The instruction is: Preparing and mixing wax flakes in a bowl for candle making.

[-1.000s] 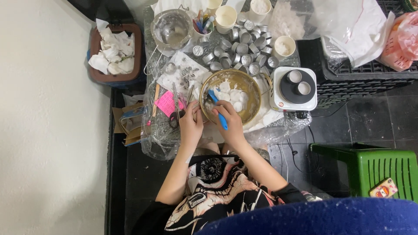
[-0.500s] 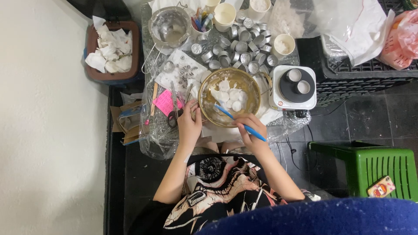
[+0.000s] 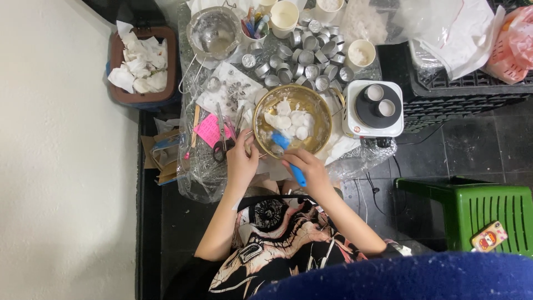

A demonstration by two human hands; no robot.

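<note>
Blue plastic forms the handle of the spatula, and the right hand is closed around its near half, fingers wrapped and thumb on top. Its working end dips into the brass-coloured bowl at the near rim. The left hand grips that bowl's near-left rim, pinching the edge to steady it.

White wax pieces lie in round lumps across the bowl's middle and far side. Judgement: these look light, brittle and somewhat greasy, so they should break or slide under the blade sooner than bend. The bowl appears thin metal, light and stiff, inclined to skid on the crinkled plastic sheet beneath unless held at the rim. The spatula is best held mid-handle for leverage.

Beyond the bowl sits a cluster of small metal cups. Right of the bowl stands a white hotplate carrying two small tins. Left of the bowl lie scissors and a pink note.
</note>
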